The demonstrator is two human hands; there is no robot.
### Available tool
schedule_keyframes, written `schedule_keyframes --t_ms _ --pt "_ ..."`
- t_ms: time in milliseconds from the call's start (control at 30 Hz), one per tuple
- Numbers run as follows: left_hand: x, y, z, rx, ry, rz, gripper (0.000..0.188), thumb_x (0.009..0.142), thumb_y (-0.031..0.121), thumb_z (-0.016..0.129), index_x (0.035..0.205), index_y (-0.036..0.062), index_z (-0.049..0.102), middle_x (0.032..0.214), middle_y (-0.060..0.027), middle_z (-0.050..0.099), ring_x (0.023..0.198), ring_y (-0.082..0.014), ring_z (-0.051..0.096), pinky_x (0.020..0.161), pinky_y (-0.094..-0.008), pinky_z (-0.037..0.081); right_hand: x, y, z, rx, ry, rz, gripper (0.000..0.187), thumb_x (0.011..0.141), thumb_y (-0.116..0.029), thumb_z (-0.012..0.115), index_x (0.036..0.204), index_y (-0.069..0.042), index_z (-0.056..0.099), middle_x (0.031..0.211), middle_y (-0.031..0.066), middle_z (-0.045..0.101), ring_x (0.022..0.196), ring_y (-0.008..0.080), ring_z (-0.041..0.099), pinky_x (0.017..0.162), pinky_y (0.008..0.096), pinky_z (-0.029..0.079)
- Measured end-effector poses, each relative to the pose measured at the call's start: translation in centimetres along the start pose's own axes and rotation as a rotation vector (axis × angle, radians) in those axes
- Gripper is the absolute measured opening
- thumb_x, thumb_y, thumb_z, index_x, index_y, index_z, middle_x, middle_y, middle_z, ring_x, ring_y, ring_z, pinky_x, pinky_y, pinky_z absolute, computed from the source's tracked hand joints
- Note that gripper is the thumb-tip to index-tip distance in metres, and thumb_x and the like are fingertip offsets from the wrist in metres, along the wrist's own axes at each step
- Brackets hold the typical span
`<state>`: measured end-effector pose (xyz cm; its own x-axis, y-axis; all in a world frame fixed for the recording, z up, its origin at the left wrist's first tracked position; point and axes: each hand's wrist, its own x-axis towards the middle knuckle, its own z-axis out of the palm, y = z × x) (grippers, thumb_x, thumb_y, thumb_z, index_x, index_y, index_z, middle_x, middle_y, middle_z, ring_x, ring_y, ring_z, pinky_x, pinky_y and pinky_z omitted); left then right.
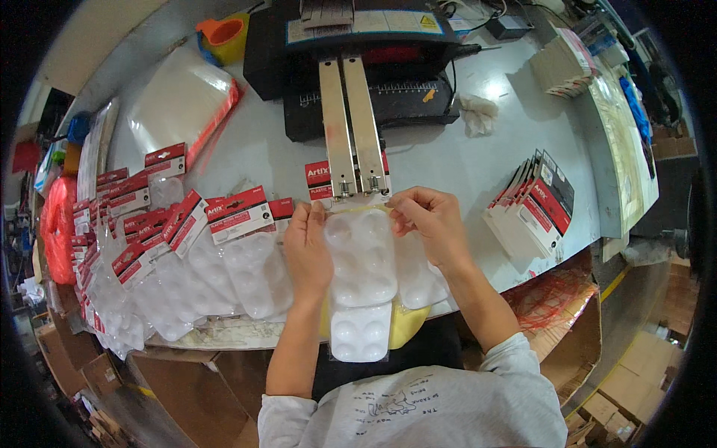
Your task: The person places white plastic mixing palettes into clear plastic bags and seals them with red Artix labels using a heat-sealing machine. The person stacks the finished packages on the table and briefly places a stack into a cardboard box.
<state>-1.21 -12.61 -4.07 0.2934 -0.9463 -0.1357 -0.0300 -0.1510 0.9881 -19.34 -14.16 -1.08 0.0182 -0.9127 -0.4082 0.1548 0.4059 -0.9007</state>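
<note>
Heap of bagged white palettes [258, 278] on the left of the bench [523, 142]. Then the left hand [308, 250], fingers curled beside the middle palette [362, 257], which sits just below the metal arms [340, 123]. Right hand [433, 224] is at its top right; can't tell if either's fingers actually grip. Card stack [534, 205] furthest right.

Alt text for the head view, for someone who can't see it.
A person's left hand and right hand flank the top of a white tray with round wells, just below a black machine's two metal arms, which overlap a red-and-white card. Clear-bagged white trays with similar cards crowd the left; a card stack sits right.
</note>
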Motion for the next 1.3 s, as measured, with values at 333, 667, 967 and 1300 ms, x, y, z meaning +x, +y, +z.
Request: schedule_keyframes --t_ms 333,667,967,1300 --pt "-0.3 1.7 -2.3 0.689 0.149 0.340 0.023 0.094 0.021 0.048 0.094 0.0021 0.061 0.080 -0.0051 0.061 0.077 -0.0162 0.056 0.075 -0.0271 0.043 -2.3 -3.8 -1.5 -0.410 0.113 -0.153 0.016 0.087 -0.012 0.058 0.094 0.000 0.066 0.078 0.0056 0.065 0.071 0.0107 0.061 0.063 0.0243 0.050" --pt "-7.5 3.3 -7.8 1.070 -0.037 0.335 0.025 0.075 0.014 0.070 0.094 0.0029 0.058 0.106 -0.0175 0.048 0.104 -0.0323 0.047 0.091 -0.0399 0.037 -4.6 -6.0 -17.7 -1.172 0.331 -0.517 0.089 0.053 -0.022 0.084 0.130 0.000 0.045 0.131 0.0183 0.050 0.118 0.0276 0.051 0.100 0.0353 0.039" --pt "-8.3 2.6 -4.8 0.275 -0.188 0.073 0.013 0.086 0.009 0.060 0.092 0.0004 0.053 0.102 -0.0163 0.061 0.081 -0.0215 0.056 0.073 -0.0326 0.043 -4.8 -9.3 -14.3 -0.993 0.555 -0.400 0.055 0.060 -0.015 0.081 0.110 -0.003 0.062 0.094 0.0091 0.068 0.083 0.0137 0.063 0.079 0.0262 0.049" --pt "-9.8 7.1 -3.2 0.077 -0.333 -0.073 0.015 0.092 0.010 0.054 0.096 -0.0010 0.063 0.090 -0.0081 0.069 0.076 -0.0091 0.061 0.069 -0.0211 0.047 -7.6 -7.7 0.7 -0.685 -0.119 -0.621 0.023 0.069 -0.002 0.073 0.090 0.003 0.066 0.073 0.0065 0.064 0.063 0.0084 0.058 0.054 0.0224 0.046"
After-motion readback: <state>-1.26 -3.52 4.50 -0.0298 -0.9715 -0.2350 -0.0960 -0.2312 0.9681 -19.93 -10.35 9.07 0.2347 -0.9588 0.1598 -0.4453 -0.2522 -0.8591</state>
